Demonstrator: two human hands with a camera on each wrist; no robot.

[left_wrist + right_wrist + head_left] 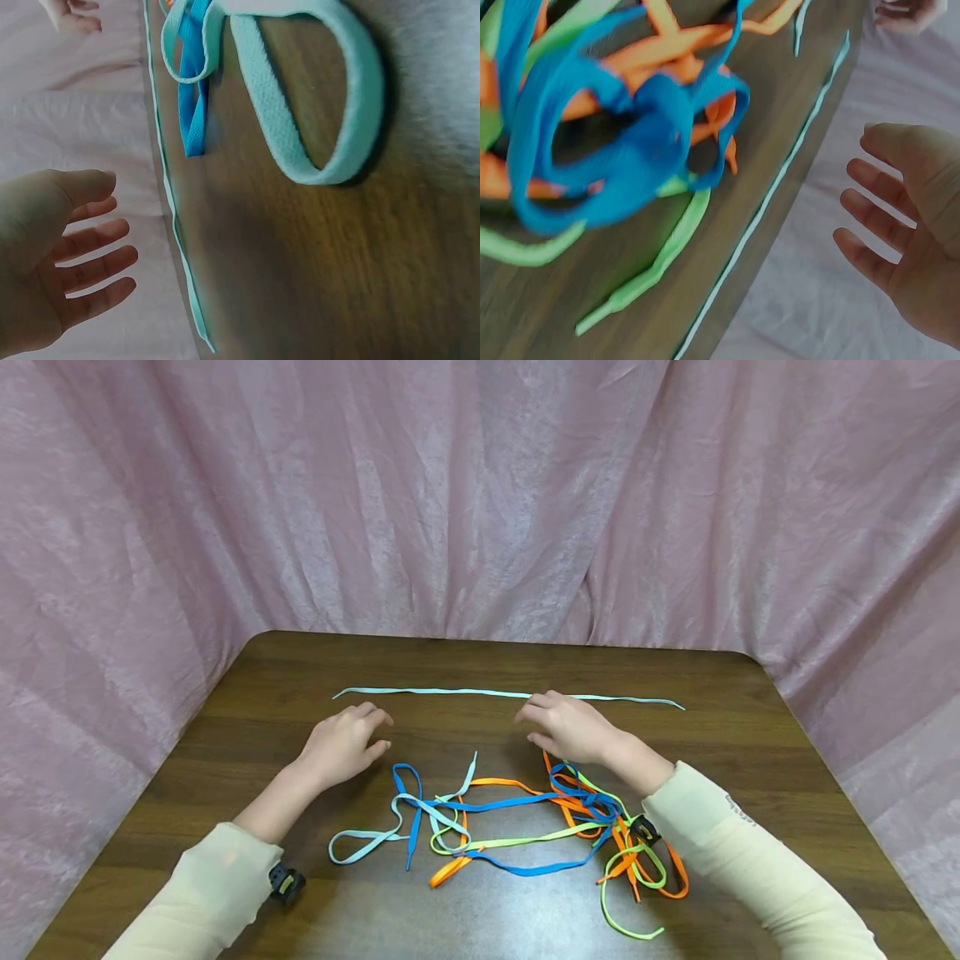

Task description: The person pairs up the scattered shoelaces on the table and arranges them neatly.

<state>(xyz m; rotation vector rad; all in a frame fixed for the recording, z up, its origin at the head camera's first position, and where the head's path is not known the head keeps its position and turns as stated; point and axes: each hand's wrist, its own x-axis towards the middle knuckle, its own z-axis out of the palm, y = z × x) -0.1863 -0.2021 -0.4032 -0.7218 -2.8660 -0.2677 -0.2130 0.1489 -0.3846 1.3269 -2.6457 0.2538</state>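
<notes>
A pale mint shoelace [450, 691] lies stretched nearly straight across the far part of the table. Closer in is a loose tangle of shoelaces: a blue one [510, 803], an orange one [495, 782], a lime green one [525, 840] and another mint one [360, 846] looping out at the left. My left hand [343, 745] hovers to the left of the tangle, fingers relaxed and holding nothing. The right hand [572, 727] is over the table behind the tangle's knotted right side, overlapping the straight lace in the head view. Its fingers [877, 217] are loosely bent around nothing.
The brown wooden table [285, 660] has rounded far corners. Pink velvety curtain [450, 510] hangs behind it and along both sides. On the right, a blue knot [645, 142] bunches the laces together, and a lime green end [637, 935] trails toward the near edge.
</notes>
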